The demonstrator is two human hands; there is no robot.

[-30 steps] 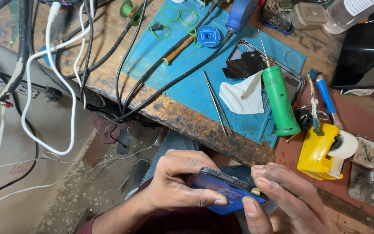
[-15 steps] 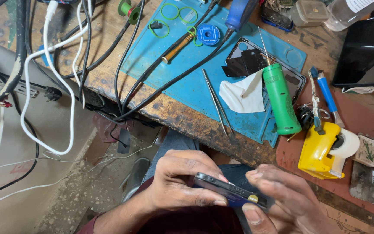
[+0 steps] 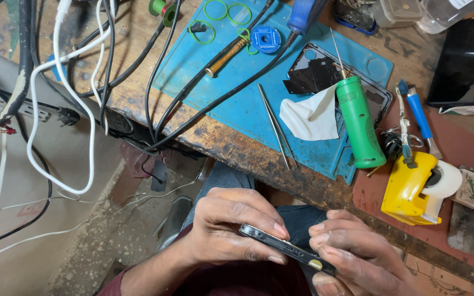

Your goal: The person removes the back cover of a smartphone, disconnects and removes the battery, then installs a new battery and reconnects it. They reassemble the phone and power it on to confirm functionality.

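Bare left grip point(image 3: 223, 230), bare right grip point(image 3: 352, 257); dark maroon sleeve point(image 3: 113, 285) at 7 o'clock; blue denim trousers point(image 3: 223, 178) at centre.

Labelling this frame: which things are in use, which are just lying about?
In use:
- left hand, fingers pinching the phone
- right hand, fingers on its lower end
- phone, held edge-on between both hands

Lying about:
- green tool
- white cloth
- tweezers
- yellow tape dispenser
- blue mat
- cables
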